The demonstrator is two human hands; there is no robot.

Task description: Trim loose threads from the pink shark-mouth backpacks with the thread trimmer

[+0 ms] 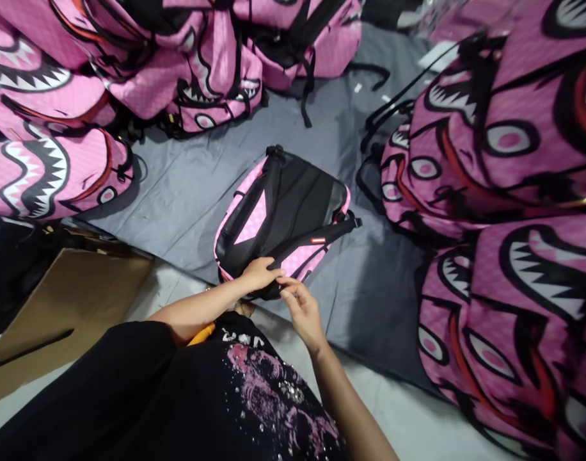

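A pink and black backpack (302, 192) lies on the grey cloth-covered surface, its black padded back and straps facing up. My left hand (260, 274) rests at the backpack's near end, its fingers together over the edge; what they grip is too small to make out. Just to the right, my right hand (300, 304) is at the near edge with thumb and fingers curled toward each other, close to the left fingertips. Anything between those fingers cannot be made out. A small red label shows on the right shoulder strap.
Pink shark-face backpacks are piled at the back left (211, 70) and along the right side (466, 160). The grey surface (178, 186) lies between the piles. An open cardboard box (96, 288) stands at the lower left.
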